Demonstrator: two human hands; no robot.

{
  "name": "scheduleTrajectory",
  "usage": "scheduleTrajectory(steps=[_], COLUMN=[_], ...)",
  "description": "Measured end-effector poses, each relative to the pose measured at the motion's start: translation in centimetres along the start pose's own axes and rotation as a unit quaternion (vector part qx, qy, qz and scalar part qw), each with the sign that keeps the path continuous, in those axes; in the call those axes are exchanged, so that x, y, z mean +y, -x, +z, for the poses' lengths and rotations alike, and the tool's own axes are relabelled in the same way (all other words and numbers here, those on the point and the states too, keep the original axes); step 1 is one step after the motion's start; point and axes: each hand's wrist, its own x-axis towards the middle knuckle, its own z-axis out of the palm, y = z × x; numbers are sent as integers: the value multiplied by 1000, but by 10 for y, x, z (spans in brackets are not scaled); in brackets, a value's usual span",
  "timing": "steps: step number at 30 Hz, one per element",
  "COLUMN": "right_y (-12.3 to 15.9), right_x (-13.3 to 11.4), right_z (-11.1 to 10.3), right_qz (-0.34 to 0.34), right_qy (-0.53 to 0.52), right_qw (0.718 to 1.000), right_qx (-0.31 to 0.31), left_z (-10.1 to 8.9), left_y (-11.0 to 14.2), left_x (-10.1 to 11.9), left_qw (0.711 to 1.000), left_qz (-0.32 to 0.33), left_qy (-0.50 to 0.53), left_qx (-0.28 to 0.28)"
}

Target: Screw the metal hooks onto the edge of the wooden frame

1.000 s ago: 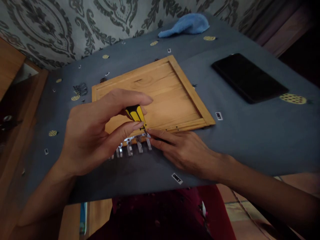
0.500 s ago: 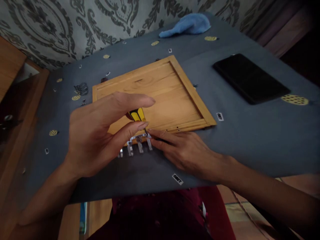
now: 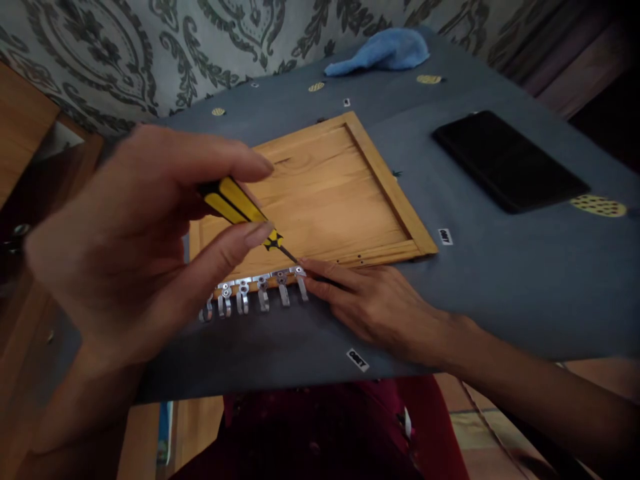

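My left hand [image 3: 135, 247] is closed around the handle of a yellow and black screwdriver [image 3: 240, 207]. The screwdriver's shaft slants down to the right, its tip near the rightmost hook of a metal hook rail [image 3: 263, 283]. That rail, with several silver hooks, lies along the near edge of a framed wooden panel [image 3: 320, 193]. My right hand [image 3: 380, 310] rests at the rail's right end, its thumb and forefinger pressed against that end hook. Whether the screwdriver tip sits in a screw is too small to tell.
A black phone [image 3: 510, 160] lies to the right on the grey-blue patterned tablecloth [image 3: 500, 280]. Behind the panel is a crumpled blue cloth [image 3: 385, 52]. A wooden cabinet [image 3: 25, 133] stands at the left, and a patterned curtain [image 3: 240, 40] hangs along the back.
My left hand has moved up and to the left, tilting the screwdriver over and uncovering more of its handle and the hooks. My right hand stays at the end hook.
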Motion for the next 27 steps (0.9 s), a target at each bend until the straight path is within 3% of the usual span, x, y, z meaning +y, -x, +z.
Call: scheduleTrajectory(steps=[3,7,12,18,23,27], right_y=[0,0,0,0,0,0], right_x=[0,1,0,-1,0,0], right_z=[0,0,1,1,1,1], right_qz=[-7,-9,-11,-9,-7,-11], right_qy=[0,0,5,2,8,15], right_qw=[1000,1000,999,999,1000,1000], right_qx=[14,25,29,32,23,17], left_z=[4,8,14,16,16,20], left_y=[3,6,9,11,10,10], left_x=[-4,-8,-9,-10,-8,-6], left_qw=[996,996,995,995,993,995], left_qz=[-31,3,-29,-26,34,24], left_qy=[-60,-68,-30,-35,-70,-70], left_qx=[-62,-64,-88,-93,-92,-72])
